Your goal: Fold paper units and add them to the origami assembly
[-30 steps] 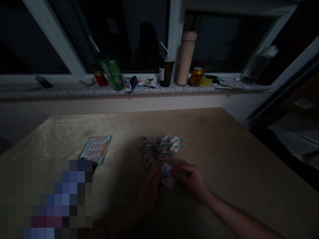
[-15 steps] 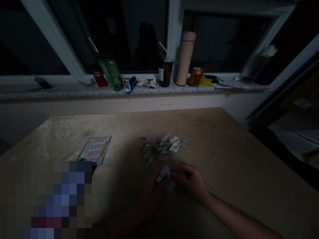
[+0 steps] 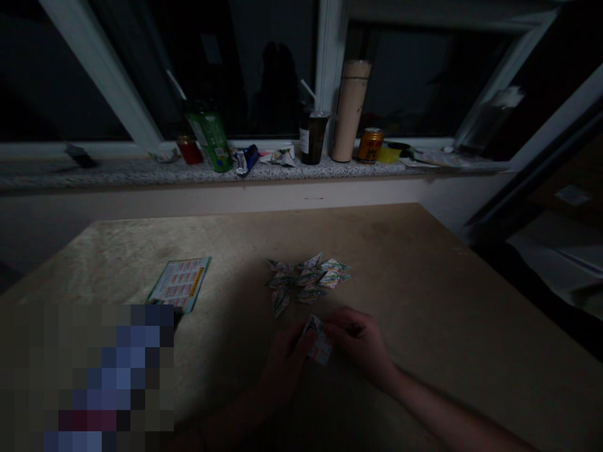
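Both hands pinch a small printed paper piece (image 3: pixel 318 339) low over the tan worktop (image 3: pixel 424 282): left hand (image 3: pixel 287 361) and right hand (image 3: pixel 360 342) grip opposite edges, steadying it just near of a pile of folded paper pieces (image 3: pixel 306 279).

On the table (image 3: pixel 424 263): 1 small printed paper piece (image 3: pixel 319 339) pinched between 2 hands, the left hand (image 3: pixel 285 364) and the right hand (image 3: pixel 362 345); 1 pile of folded paper pieces (image 3: pixel 306 279), too dim and overlapped to count singly; 1 printed card (image 3: pixel 181 284). On the windowsill (image 3: pixel 117 171): 1 green bottle (image 3: pixel 210 135), 1 red jar (image 3: pixel 189 149), 1 dark cup with straw (image 3: pixel 313 135), 1 tall beige flask (image 3: pixel 349 110), 1 orange can (image 3: pixel 370 145).
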Demonstrator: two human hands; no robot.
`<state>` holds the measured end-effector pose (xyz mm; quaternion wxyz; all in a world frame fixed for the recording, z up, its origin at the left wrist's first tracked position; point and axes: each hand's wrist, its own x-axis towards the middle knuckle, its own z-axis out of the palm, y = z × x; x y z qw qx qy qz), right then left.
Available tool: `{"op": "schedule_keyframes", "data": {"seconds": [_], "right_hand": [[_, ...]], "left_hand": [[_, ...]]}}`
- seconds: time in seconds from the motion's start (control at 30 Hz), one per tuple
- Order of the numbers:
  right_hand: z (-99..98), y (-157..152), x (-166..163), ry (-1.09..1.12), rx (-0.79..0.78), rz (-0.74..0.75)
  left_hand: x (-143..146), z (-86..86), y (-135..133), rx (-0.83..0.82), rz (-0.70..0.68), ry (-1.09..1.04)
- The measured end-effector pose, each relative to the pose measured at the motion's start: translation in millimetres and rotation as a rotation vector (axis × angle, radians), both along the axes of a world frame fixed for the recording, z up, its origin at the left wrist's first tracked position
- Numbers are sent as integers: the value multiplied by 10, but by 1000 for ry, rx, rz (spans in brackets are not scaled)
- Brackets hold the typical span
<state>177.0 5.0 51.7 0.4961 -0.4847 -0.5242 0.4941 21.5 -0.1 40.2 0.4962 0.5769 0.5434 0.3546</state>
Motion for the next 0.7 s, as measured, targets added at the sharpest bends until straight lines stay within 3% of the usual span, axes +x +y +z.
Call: {"op": "schedule_keyframes", "data": {"seconds": [0.17,0.7], "right_hand": [[-8,5,-17,95,-60,25],[-41,9,-29,79,-80,3]], "left_hand": [[6,33,12,23,-1,-15],[10,20,8,-10,-12,4]]}}
